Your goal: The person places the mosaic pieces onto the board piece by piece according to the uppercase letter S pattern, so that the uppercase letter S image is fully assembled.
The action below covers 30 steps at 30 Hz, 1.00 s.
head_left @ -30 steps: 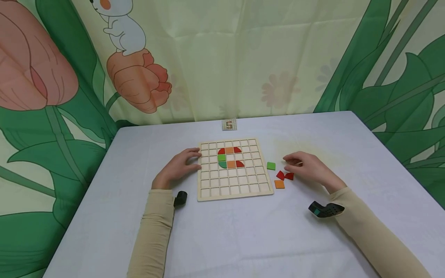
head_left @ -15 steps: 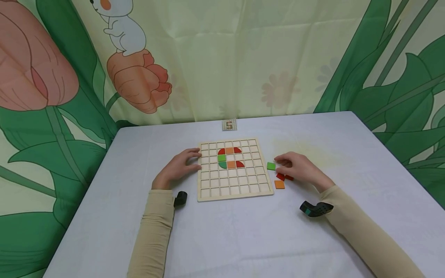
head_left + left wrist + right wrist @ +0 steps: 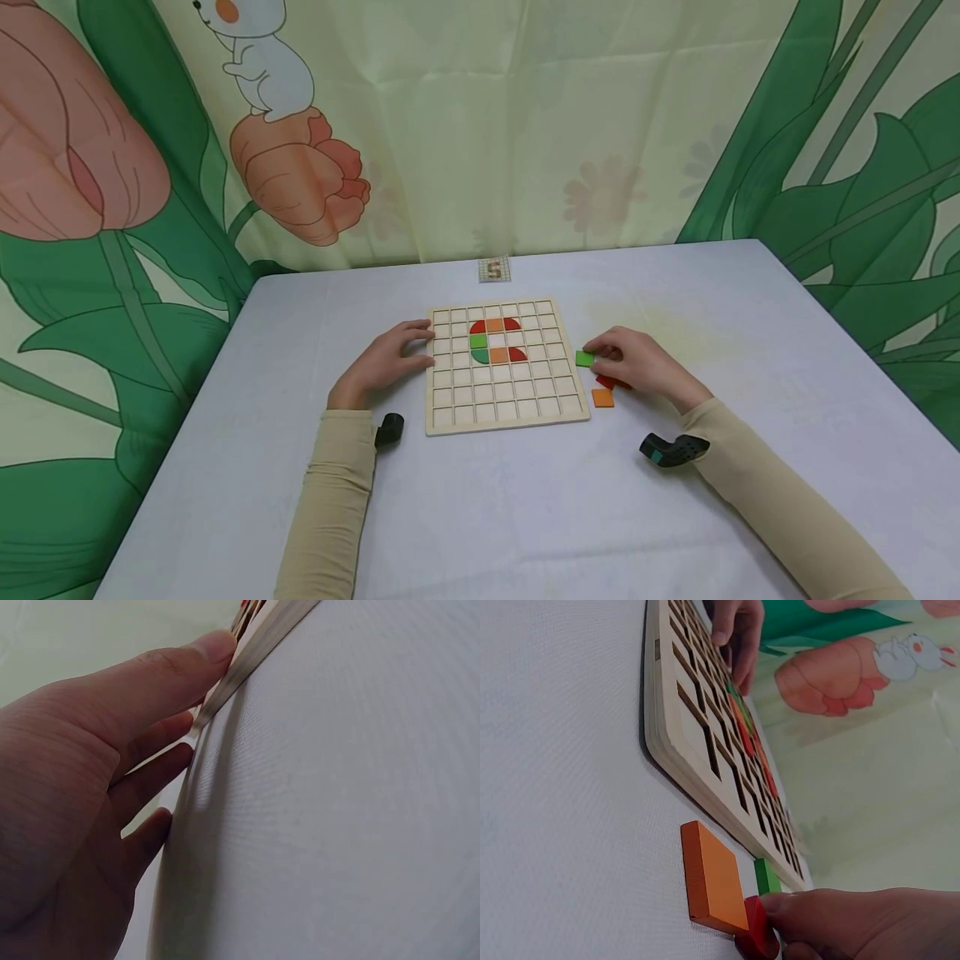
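My left hand (image 3: 384,360) rests at the left edge of a wooden grid board (image 3: 504,412), its thumb and relaxed fingertips touching the rim. Red, orange and green pieces sit in the board's upper middle cells, shaped like a C. To the right of the board, my right hand (image 3: 636,360) pinches a green square tile (image 3: 583,358) between thumb and index finger, at its near and far edges; the tile is low at the table. Under that hand lie red quarter-round pieces (image 3: 604,382), partly hidden. An orange square tile (image 3: 714,877) lies just in front of them.
A small pattern card (image 3: 495,268) with an S-like figure lies at the back edge of the white table (image 3: 480,517). Behind it hangs a printed curtain (image 3: 585,125). Each sleeve carries a black wrist camera (image 3: 675,450).
The right hand has moved left, from beside the red pieces to the green tile, and its fingers now come around it. The left hand and board have stayed put.
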Tool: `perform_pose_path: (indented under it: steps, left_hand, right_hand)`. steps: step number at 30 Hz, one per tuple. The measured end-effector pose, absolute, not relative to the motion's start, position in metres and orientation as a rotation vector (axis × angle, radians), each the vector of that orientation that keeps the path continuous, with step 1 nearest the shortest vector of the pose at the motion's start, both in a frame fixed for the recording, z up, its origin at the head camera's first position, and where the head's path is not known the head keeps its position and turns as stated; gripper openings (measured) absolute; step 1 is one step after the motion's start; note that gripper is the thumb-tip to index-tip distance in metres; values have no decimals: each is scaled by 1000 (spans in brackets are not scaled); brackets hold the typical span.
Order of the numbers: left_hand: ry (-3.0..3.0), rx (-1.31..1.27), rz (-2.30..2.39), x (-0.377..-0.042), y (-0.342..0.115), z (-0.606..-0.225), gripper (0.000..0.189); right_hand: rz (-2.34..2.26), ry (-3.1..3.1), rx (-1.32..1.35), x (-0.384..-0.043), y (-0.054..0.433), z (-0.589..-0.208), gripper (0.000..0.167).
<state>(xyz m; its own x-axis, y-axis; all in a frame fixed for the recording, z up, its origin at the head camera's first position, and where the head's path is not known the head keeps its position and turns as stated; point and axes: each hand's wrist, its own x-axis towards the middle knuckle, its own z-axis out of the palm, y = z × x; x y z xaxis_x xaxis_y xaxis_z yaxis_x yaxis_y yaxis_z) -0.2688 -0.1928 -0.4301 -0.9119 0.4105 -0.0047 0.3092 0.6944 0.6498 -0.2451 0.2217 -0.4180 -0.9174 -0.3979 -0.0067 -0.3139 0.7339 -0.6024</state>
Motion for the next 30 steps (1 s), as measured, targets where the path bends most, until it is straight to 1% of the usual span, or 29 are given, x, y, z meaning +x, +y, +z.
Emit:
perform_pose_path:
  steps: [12, 20, 30]
  left_hand:
    - [2761, 602, 1001, -271, -193, -431, 52]
    - [2750, 595, 1025, -271, -194, -431, 51]
    - [2748, 599, 1023, -270, -194, -431, 51]
  right_hand:
    - [-931, 2809, -574, -246, 221, -419, 28]
    - [-937, 2811, -542, -246, 218, -420, 35]
    - [-937, 2815, -549, -247, 215, -422, 30]
